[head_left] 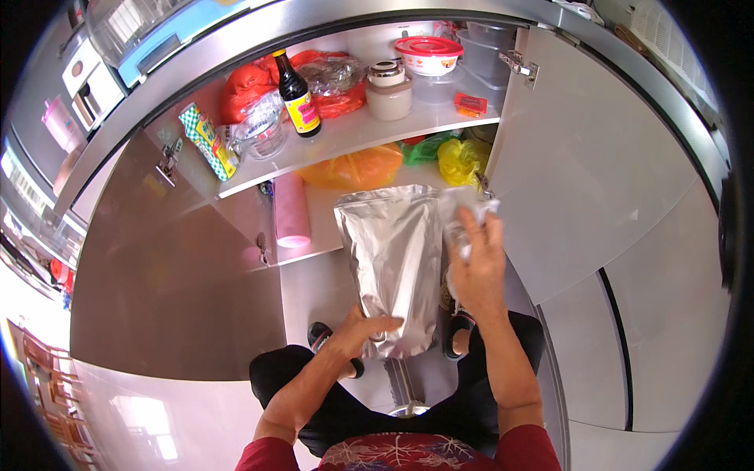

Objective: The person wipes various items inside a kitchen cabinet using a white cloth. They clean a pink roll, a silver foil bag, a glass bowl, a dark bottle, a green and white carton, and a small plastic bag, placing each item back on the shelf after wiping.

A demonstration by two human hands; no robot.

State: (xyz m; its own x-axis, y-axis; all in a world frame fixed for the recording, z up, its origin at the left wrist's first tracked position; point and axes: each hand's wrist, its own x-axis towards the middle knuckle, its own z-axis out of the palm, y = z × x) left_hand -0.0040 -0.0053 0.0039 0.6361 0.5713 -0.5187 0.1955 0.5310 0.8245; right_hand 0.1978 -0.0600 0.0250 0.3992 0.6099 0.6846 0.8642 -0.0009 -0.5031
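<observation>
A large silver foil pouch (397,263) stands upright in front of me, its surface creased and shiny. My left hand (355,330) grips its lower left side, thumb lying across the front. At the pouch's upper right edge, my right hand (481,271) is closed on a crumpled white cloth or tissue (457,210); which of the two I cannot tell. The cloth touches or nearly touches the pouch. Behind the pouch, on the cabinet's lower level, lie an orange plastic bag (353,169), a yellow bag (462,162) and a pink roll (290,216).
The cabinet shelf (345,146) holds a dark sauce bottle (301,98), a glass bowl (263,137), a beige jar (389,98), a red-lidded container (430,56) and a green-checked packet (208,141). Open doors stand left (173,282) and right (589,157).
</observation>
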